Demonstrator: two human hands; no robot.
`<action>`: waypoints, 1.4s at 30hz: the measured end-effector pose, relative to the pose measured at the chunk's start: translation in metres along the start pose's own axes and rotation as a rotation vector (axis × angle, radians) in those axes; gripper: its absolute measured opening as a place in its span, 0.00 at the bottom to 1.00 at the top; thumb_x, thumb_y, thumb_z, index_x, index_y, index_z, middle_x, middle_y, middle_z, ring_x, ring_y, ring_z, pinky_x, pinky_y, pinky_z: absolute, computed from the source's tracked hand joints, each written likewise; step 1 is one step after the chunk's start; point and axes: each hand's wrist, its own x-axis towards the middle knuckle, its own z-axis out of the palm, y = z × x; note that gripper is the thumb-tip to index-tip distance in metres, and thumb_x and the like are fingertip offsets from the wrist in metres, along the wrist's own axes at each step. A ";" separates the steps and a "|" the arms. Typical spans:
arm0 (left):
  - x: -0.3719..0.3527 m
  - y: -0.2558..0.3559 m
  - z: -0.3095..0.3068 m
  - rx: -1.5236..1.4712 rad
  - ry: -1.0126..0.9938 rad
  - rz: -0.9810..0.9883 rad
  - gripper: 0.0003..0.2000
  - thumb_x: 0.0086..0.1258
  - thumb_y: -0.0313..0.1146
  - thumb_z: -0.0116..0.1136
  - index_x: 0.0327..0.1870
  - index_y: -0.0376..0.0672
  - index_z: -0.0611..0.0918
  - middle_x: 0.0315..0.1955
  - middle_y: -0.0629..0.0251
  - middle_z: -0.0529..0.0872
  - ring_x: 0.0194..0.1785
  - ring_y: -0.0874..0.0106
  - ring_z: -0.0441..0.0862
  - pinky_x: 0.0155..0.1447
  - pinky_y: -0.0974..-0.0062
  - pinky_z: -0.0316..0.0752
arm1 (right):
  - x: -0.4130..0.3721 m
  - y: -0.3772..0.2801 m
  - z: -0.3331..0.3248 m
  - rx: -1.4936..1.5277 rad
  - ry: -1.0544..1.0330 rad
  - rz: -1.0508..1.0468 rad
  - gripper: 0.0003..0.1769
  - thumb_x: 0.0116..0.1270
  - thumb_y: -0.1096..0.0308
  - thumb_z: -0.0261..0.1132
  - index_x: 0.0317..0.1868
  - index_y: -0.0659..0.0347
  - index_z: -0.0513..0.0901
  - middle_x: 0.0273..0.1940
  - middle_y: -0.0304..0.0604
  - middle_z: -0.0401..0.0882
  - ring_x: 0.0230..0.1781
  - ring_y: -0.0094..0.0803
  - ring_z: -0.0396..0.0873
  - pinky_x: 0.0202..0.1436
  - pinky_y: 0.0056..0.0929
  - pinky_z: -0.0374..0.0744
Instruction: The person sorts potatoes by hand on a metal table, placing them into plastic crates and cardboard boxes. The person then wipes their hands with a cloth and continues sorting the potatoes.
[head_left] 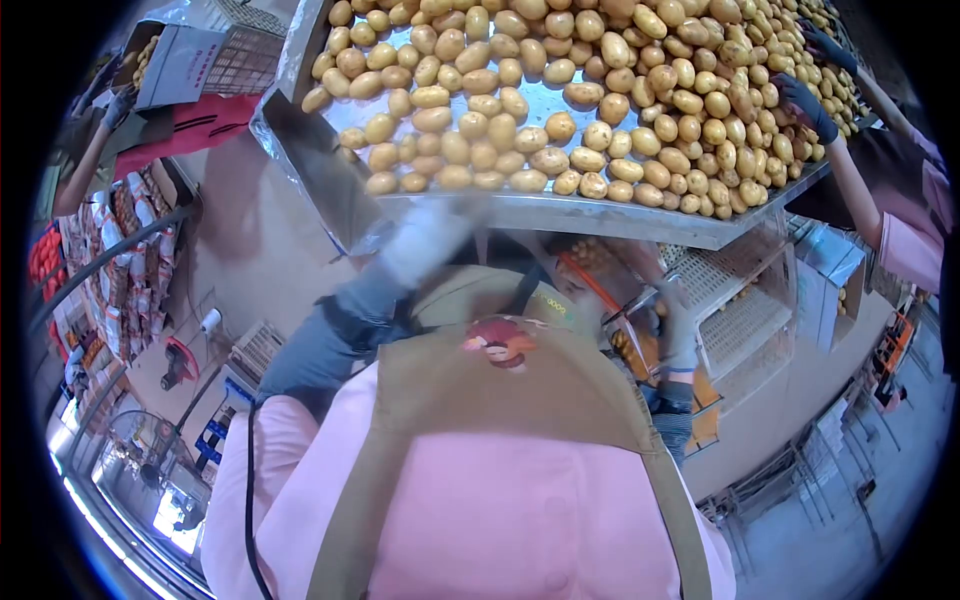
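Observation:
Many potatoes (455, 148) lie on a metal sorting table (560, 208), packed thickly at the right and looser at the front left. My left hand (425, 240), in a pale glove, is at the table's front edge, just below the nearest potatoes, and its fingers are smeared by motion. Lower down at the right, my gloved right hand (678, 335) hangs beside an orange-edged container (595, 285) below the table. Potatoes show in and around that container. Blur hides what this hand may hold.
At the right, another person's dark-gloved hand (808, 108) reaches into the potatoes. A plastic crate (745, 325) and a cardboard box (832, 265) stand at the right. Stacked filled sacks (125, 265), a fan (140, 440) and another person's arm (90, 160) are at the left.

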 end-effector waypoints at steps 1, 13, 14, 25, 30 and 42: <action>-0.004 -0.023 -0.015 0.023 0.108 -0.056 0.13 0.78 0.37 0.56 0.54 0.42 0.86 0.44 0.56 0.90 0.47 0.65 0.87 0.56 0.68 0.79 | -0.011 0.032 -0.007 0.161 0.012 0.327 0.27 0.76 0.56 0.59 0.65 0.68 0.75 0.60 0.54 0.79 0.58 0.44 0.79 0.60 0.38 0.78; 0.074 -0.081 -0.031 0.456 0.329 0.001 0.31 0.56 0.35 0.72 0.62 0.46 0.74 0.50 0.47 0.83 0.55 0.49 0.82 0.57 0.53 0.78 | 0.145 -0.168 0.085 0.172 0.046 -0.216 0.15 0.74 0.68 0.63 0.57 0.64 0.84 0.53 0.53 0.86 0.55 0.43 0.83 0.60 0.36 0.79; 0.074 -0.080 -0.034 0.405 0.287 -0.021 0.30 0.56 0.35 0.73 0.61 0.46 0.75 0.49 0.47 0.84 0.55 0.49 0.82 0.57 0.53 0.78 | 0.152 -0.189 0.104 0.206 -0.021 -0.329 0.14 0.71 0.69 0.63 0.54 0.63 0.84 0.51 0.54 0.85 0.52 0.49 0.83 0.60 0.39 0.80; 0.061 -0.143 -0.038 -0.682 0.660 -0.178 0.11 0.79 0.38 0.55 0.50 0.40 0.83 0.34 0.63 0.85 0.38 0.67 0.84 0.42 0.67 0.78 | 0.310 -0.277 0.161 -0.123 0.145 -0.774 0.15 0.67 0.61 0.64 0.49 0.59 0.84 0.42 0.48 0.84 0.46 0.50 0.81 0.53 0.47 0.78; 0.039 -0.111 -0.071 -1.129 1.001 -0.059 0.15 0.82 0.36 0.50 0.62 0.40 0.78 0.47 0.62 0.84 0.47 0.73 0.81 0.49 0.74 0.78 | 0.262 -0.288 0.206 -0.553 -0.036 -0.873 0.31 0.64 0.53 0.66 0.68 0.50 0.77 0.73 0.45 0.68 0.75 0.52 0.62 0.77 0.62 0.57; 0.062 -0.190 -0.081 -0.836 0.744 0.000 0.26 0.73 0.28 0.61 0.71 0.37 0.69 0.59 0.56 0.82 0.60 0.64 0.82 0.61 0.68 0.81 | 0.292 -0.335 0.232 -0.064 -0.314 -0.726 0.14 0.68 0.58 0.62 0.51 0.51 0.82 0.51 0.39 0.81 0.58 0.42 0.77 0.61 0.49 0.74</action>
